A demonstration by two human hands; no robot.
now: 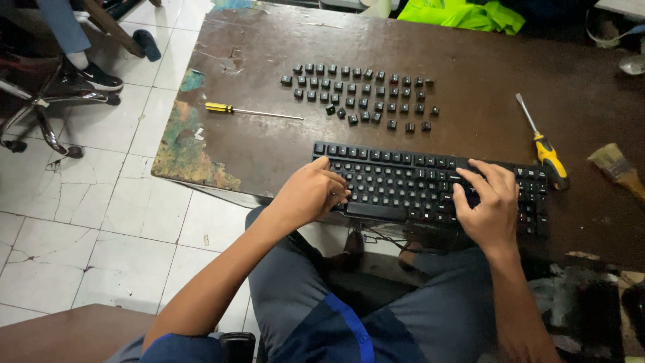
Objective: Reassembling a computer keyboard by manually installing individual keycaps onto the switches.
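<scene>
Worn brown table (pixel 269 154): top scuffed, with the finish peeled away at its near left corner. It stands on a white tiled floor (pixel 87 208) with cracked tiles.

Black keyboard (pixel 430 191): lies flat at the near edge of the table, directly before the seated person and slightly angled down to the right. Most keys are seated in place.

Left hand (pixel 310 195): rests on the left end of the keyboard, fingers curled down onto the keys at the lower left rows, touching them. Whether anything is pinched under the fingers cannot be told.

Right hand (pixel 490 205): lies on the right-centre part of the keyboard, fingers bent, tips pressing on the keys near the upper rows. It is loosely curved, not clenched; what it grips, if anything, is hidden.

Loose keycaps (pixel 363 94): a set of small black caps laid out in rough rows on the table beyond the keyboard, well apart from both hands.

Yellow-handled screwdriver (pixel 245 109): lies flat to the left of the keycaps, handle to the left.

Second screwdriver, yellow and black handle (pixel 544 148): lies just beside the keyboard's far right corner, tip pointing away.

Paintbrush (pixel 618 169): lies at the right margin, partly cut off.

Green fabric (pixel 463 13): bunched at the far table edge.

Office chair base (pixel 40 107): stands on the floor to the left, with another person's shoe beside it.
</scene>
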